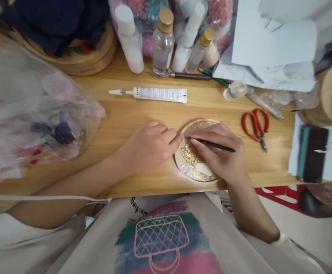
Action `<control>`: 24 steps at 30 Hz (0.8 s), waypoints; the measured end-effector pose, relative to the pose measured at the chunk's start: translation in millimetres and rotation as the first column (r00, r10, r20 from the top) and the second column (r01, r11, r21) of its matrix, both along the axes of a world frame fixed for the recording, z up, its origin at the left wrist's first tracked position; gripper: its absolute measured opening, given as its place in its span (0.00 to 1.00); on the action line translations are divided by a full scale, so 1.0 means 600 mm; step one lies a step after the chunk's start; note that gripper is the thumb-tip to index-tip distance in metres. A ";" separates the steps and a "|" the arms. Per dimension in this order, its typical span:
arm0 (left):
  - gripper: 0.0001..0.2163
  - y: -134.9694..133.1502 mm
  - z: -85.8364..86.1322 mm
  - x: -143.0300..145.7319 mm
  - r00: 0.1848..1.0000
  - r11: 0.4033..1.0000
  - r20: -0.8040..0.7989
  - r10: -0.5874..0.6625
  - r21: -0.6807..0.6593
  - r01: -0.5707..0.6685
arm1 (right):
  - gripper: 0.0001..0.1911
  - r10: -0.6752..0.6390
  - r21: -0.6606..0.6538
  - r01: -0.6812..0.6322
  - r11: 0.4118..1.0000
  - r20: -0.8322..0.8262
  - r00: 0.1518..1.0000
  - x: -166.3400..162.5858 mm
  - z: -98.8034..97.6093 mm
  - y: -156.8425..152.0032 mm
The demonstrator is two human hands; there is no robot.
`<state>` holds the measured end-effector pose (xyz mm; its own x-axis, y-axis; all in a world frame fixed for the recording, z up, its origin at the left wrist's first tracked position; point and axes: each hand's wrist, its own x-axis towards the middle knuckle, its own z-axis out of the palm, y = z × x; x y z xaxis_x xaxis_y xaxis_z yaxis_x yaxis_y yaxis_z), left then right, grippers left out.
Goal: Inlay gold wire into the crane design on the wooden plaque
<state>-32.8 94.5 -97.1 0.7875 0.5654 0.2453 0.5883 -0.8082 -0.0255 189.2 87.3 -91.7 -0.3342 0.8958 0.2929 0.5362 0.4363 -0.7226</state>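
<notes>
A round wooden plaque [178, 160] lies flat near the table's front edge. It bears a gold tree design [193, 158] with fine lines around it. My right hand [225, 152] rests over its right side, pinching a thin dark stick-like tool [218, 145] whose tip points left, down to the plaque's upper left. My left hand [154, 146] lies at the plaque's left rim with fingers curled. Its fingertips meet the plaque close to the tool's tip; whether they hold something small is hidden.
A white glue tube [160, 94] lies behind the hands, its cap off. Red-handled pliers [257, 125] are to the right, before a dark phone [314, 154]. Bottles [164, 43] line the back. A plastic bag [40, 102] fills the left; a white cable [46, 198] crosses my left arm.
</notes>
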 end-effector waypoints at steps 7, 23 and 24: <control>0.14 0.004 -0.001 0.001 0.998 0.999 0.063 -0.016 0.051 0.013 | 0.05 0.005 0.009 -0.005 1.000 -0.008 1.000 -0.002 -0.001 0.002; 0.14 -0.050 0.029 0.043 0.901 0.741 0.139 0.411 -0.627 -0.240 | 0.04 -0.099 -0.054 0.098 0.994 -0.021 0.995 -0.011 -0.004 -0.003; 0.13 -0.050 0.032 0.047 0.895 0.715 0.122 0.428 -0.651 -0.253 | 0.04 -0.101 -0.054 0.100 0.994 -0.019 0.995 -0.011 -0.004 -0.004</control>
<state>-4.8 64.3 -77.9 0.4722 0.8770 -0.0884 0.7408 -0.3405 0.5791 182.5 85.2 -94.3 -0.2360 0.9390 0.2502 0.5590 0.3418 -0.7555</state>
